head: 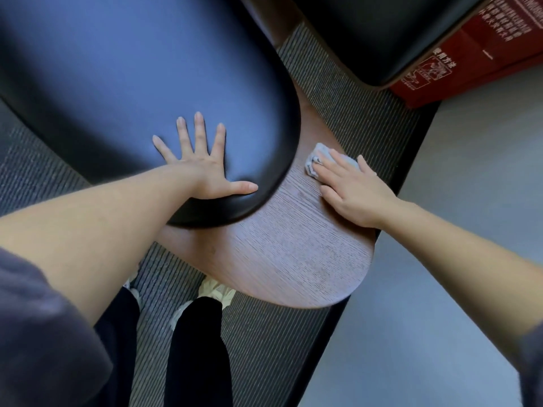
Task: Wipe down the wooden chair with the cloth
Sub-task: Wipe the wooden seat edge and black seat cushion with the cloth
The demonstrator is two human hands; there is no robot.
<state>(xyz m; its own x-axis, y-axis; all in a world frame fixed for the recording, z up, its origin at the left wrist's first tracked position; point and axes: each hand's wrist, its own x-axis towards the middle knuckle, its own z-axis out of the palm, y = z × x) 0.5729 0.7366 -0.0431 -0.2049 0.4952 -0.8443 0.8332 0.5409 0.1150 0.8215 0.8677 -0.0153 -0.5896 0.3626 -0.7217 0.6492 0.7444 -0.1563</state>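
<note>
The wooden chair's curved brown panel (pixel 293 254) fills the middle of the head view, seen from above. A black padded cushion (pixel 132 83) lies over its left part. My left hand (pixel 202 168) rests flat on the cushion's near edge with the fingers spread. My right hand (pixel 352 192) presses a small grey cloth (pixel 316 158) onto the upper right part of the wood with straight fingers. Most of the cloth is hidden under that hand.
Striped grey carpet (pixel 338 83) surrounds the chair. A second black-cushioned seat (pixel 382 33) stands at the top right, beside a red box (pixel 470 63) with printed text. A smooth grey floor (pixel 470 201) lies right. My legs and light shoes (pixel 214 292) stand below the panel.
</note>
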